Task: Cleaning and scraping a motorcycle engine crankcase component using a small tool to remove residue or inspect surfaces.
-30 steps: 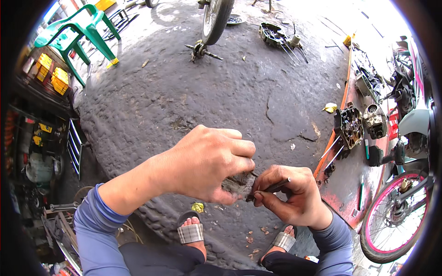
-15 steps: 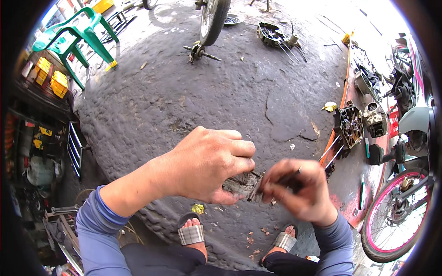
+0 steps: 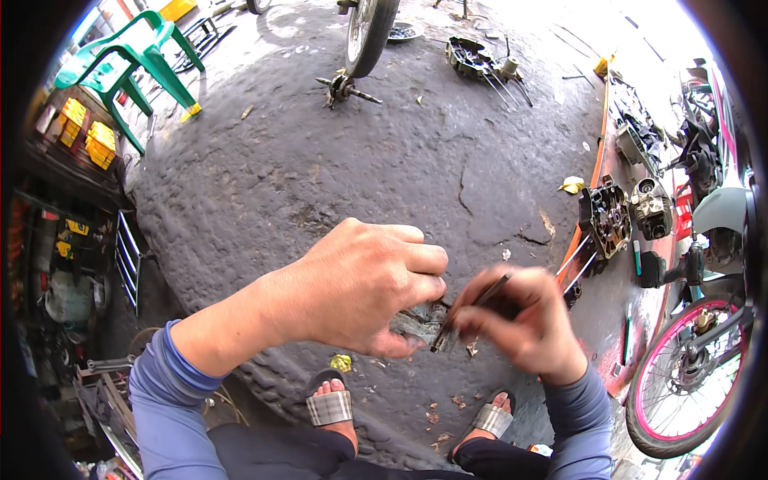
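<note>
My left hand (image 3: 368, 280) is closed, its fingers and thumb pinching a small greyish metal part (image 3: 416, 323) in front of my body. Most of that part is covered by the fingers, so its kind does not show. Between the thumb and fingers of my right hand (image 3: 524, 324), slightly blurred, is a thin dark rod (image 3: 495, 289). It slants down toward the left, its lower end beside or against the metal part; whether they touch I cannot tell. Both hands are above the dark floor (image 3: 320, 184), over my sandalled feet.
A crankshaft (image 3: 342, 90) lies by a wheel (image 3: 373, 36) at the far side, with an engine case (image 3: 470, 61) to its right. Another engine case (image 3: 606, 214) and a cylinder head (image 3: 651, 208) sit at right, near a pink-rimmed wheel (image 3: 640, 416). Green chairs (image 3: 164, 60) stand far left.
My right hand has turned a little, and the dark rod now shows more clearly, sticking up past the fingers. My left hand keeps its grip almost in place.
</note>
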Demonstrator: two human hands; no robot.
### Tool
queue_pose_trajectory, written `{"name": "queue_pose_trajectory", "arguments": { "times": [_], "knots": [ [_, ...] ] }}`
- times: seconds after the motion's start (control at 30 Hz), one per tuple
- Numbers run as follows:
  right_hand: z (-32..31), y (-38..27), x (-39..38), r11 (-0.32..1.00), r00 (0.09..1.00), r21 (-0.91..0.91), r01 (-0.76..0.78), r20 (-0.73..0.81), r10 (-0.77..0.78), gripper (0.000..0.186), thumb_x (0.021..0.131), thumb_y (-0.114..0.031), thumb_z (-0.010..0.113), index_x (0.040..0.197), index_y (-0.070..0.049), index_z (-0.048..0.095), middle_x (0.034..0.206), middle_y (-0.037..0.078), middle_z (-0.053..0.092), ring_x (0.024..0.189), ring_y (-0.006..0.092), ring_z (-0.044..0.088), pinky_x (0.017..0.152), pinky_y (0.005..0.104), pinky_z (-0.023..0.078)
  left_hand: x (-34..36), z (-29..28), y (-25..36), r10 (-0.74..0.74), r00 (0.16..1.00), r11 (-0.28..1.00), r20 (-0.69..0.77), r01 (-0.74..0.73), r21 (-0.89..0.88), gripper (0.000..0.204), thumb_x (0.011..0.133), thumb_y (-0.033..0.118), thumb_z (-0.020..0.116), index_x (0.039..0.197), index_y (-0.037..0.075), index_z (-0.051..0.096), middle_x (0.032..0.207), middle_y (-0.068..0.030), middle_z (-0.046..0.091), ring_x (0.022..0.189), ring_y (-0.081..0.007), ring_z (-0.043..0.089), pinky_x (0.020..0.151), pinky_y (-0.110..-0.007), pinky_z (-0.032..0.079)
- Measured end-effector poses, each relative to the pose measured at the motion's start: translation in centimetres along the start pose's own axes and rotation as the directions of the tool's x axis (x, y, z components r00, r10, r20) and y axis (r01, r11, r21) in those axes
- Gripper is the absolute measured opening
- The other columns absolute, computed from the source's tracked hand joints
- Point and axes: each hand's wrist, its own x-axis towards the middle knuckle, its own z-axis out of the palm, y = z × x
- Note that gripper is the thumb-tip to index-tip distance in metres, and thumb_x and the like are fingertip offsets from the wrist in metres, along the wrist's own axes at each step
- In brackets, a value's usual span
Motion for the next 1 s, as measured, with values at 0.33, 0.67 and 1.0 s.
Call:
{"name": "queue_pose_trajectory", "arguments": {
  "times": [0.33, 0.67, 1.0],
  "knots": [
    [-1.5, -0.2, 0.3, 1.000, 1.000, 0.025, 0.004, -0.023, -0.004, 0.009, 0.097, -0.002, 0.074, 0.093, 0.004, 0.070, 0.079, 0.004, 0.072, 0.075, 0.0070, 0.068, 0.068, 0.0235, 0.056, 0.1, 0.0, -0.2, 0.006, 1.000, 1.000, 0.014, -0.006, 0.002, 0.051, 0.061, 0.037, 0.089, 0.101, 0.011, 0.073, 0.094, 0.0004, 0.061, 0.081, -0.0234, 0.061, 0.058, -0.040, 0.052],
    [-0.8, 1.0, 0.5, 0.989, 0.998, 0.145, -0.011, -0.061, 0.020, 0.005, 0.096, 0.002, 0.075, 0.097, 0.004, 0.071, 0.084, 0.005, 0.074, 0.076, 0.0084, 0.069, 0.068, 0.0247, 0.056, 0.3, -0.2, -0.4, -0.020, 0.999, 1.000, 0.033, 0.020, 0.025, 0.050, 0.060, 0.035, 0.089, 0.100, 0.011, 0.072, 0.094, 0.0005, 0.060, 0.080, -0.0228, 0.061, 0.058, -0.040, 0.052],
    [-0.7, 0.0, 0.7, 0.995, 0.984, -0.067, 0.075, 0.167, -0.063, 0.006, 0.095, 0.001, 0.075, 0.094, 0.004, 0.070, 0.081, 0.004, 0.073, 0.074, 0.0059, 0.065, 0.067, 0.0241, 0.054, 0.5, 0.0, -0.5, 0.010, 0.999, 0.999, 0.037, -0.009, -0.047, 0.052, 0.057, 0.034, 0.090, 0.099, 0.011, 0.072, 0.093, 0.0000, 0.060, 0.081, -0.0235, 0.061, 0.058, -0.040, 0.052]
  ]
}}
